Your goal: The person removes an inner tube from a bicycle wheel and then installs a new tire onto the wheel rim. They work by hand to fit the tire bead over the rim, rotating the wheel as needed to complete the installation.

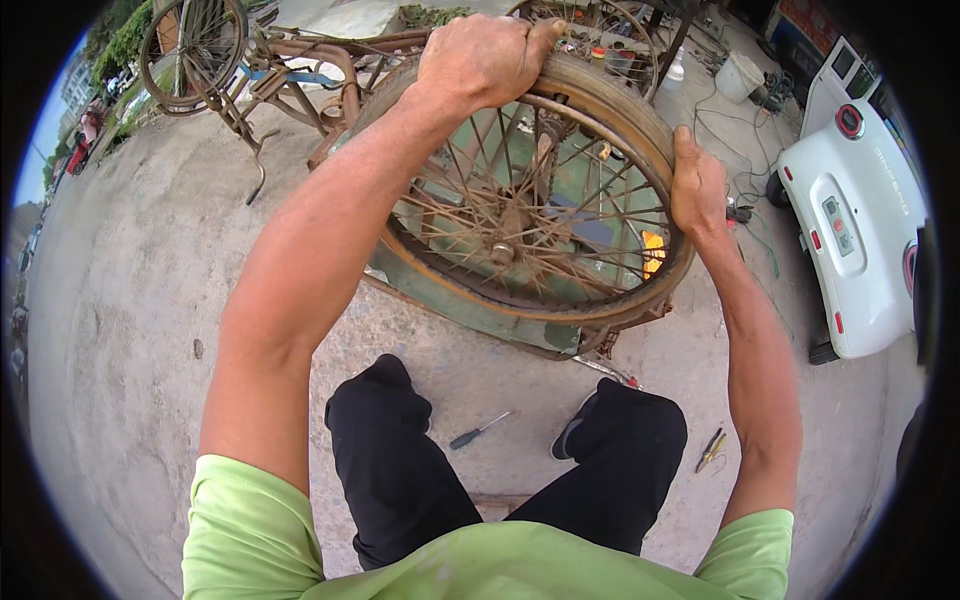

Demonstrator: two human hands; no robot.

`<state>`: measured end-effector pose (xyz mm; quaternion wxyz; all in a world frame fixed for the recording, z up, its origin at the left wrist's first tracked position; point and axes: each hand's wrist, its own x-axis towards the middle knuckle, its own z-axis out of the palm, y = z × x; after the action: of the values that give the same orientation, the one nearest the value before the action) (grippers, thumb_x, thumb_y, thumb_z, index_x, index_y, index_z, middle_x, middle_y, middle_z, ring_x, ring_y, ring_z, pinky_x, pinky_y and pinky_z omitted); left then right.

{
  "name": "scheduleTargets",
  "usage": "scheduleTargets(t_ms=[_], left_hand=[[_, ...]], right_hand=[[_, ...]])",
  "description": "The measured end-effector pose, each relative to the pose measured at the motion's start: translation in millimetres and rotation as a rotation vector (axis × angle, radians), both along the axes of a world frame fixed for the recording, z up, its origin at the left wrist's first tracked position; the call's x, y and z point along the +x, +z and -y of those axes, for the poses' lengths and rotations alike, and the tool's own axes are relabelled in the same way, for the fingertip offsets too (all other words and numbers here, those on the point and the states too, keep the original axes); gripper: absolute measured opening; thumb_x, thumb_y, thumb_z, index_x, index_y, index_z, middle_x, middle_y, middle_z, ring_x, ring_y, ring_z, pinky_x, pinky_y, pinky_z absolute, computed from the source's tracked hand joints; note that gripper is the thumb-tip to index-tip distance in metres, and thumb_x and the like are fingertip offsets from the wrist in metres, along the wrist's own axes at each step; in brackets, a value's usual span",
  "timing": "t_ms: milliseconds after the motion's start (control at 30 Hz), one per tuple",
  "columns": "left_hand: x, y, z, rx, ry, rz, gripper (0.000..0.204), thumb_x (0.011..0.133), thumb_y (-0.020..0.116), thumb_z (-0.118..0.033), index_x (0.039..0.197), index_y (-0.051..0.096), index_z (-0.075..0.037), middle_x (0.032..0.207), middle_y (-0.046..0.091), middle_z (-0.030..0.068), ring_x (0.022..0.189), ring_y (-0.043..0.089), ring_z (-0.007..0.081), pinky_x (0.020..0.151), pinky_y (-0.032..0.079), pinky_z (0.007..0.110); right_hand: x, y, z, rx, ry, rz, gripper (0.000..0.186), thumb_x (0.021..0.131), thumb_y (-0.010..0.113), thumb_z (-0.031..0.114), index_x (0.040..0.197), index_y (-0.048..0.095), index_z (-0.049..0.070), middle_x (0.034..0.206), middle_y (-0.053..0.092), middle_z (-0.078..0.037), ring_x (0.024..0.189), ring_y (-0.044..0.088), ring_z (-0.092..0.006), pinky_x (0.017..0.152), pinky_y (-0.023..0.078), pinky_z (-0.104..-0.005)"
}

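An old spoked wheel with a worn brown tire (622, 98) stands tilted in front of me, its spokes and hub (512, 218) brown with rust. My left hand (485, 60) is closed over the tire at its far upper edge, the fist pressed on the tread. On the right side, my right hand (698, 188) grips the same tire, thumb up along it; its other fingers are partly hidden. Behind the spokes lies a green panel (480, 318) of a rusty frame. Whether the tire sits fully on the rim, I cannot tell.
A screwdriver (480, 430) lies on the concrete between my feet. Pliers (711, 450) rest to the right, and a metal tool with a red end (606, 373) lies below the wheel. A white vehicle (850, 230) stands at right; a white bucket (739, 78) and cables are farther back.
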<state>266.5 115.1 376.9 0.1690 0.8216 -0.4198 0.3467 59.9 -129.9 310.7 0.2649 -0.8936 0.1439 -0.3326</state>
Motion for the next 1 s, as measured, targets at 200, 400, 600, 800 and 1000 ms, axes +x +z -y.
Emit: scheduleTargets(t_ms=[200,400,600,800,1000], left_hand=[[-22,15,2,0.028,-0.016,-0.074,0.066,0.116,0.038,-0.055,0.1,0.082,-0.008,0.085,0.078,0.0205,0.081,0.077,0.0449,0.077,0.062,0.058],[-23,16,7,0.095,0.004,-0.031,0.048,0.117,0.042,-0.043,0.108,0.077,-0.011,0.084,0.077,0.0192,0.082,0.077,0.0438,0.071,0.064,0.054],[-35,20,-1,-0.012,-0.022,-0.11,0.065,0.115,0.041,-0.051,0.094,0.083,-0.006,0.088,0.08,0.0209,0.084,0.079,0.0425,0.079,0.063,0.054],[-29,8,-4,-0.073,-0.039,-0.047,0.059,0.115,0.044,-0.051,0.094,0.079,-0.01,0.087,0.078,0.0171,0.081,0.077,0.0412,0.069,0.062,0.053],[-25,0,-11,-0.162,-0.035,0.024,0.061,0.115,0.042,-0.056,0.095,0.079,-0.011,0.087,0.078,0.0152,0.081,0.076,0.0404,0.069,0.062,0.052]], right_hand=[[-8,-5,15,0.04,0.046,0.009,0.081,0.113,0.039,0.065,0.095,0.064,-0.009,0.084,0.062,-0.031,0.081,0.057,-0.0451,0.084,0.049,-0.05],[-7,19,21,-0.07,0.263,-0.058,0.08,0.11,0.045,0.068,0.12,0.068,-0.008,0.102,0.071,-0.031,0.099,0.067,-0.0458,0.097,0.052,-0.0474],[60,102,-31,-0.018,0.586,-0.567,0.094,0.078,0.088,0.065,0.135,0.068,-0.007,0.114,0.078,-0.019,0.105,0.075,-0.0291,0.096,0.058,-0.0424],[54,99,-49,-0.093,0.532,-0.442,0.078,0.081,0.093,0.043,0.133,0.063,-0.007,0.099,0.076,-0.011,0.086,0.073,-0.0224,0.083,0.061,-0.0376],[30,105,-99,-0.304,0.164,-0.44,0.082,0.082,0.086,0.032,0.151,0.056,-0.004,0.112,0.079,-0.028,0.106,0.078,-0.0408,0.097,0.061,-0.0471]])
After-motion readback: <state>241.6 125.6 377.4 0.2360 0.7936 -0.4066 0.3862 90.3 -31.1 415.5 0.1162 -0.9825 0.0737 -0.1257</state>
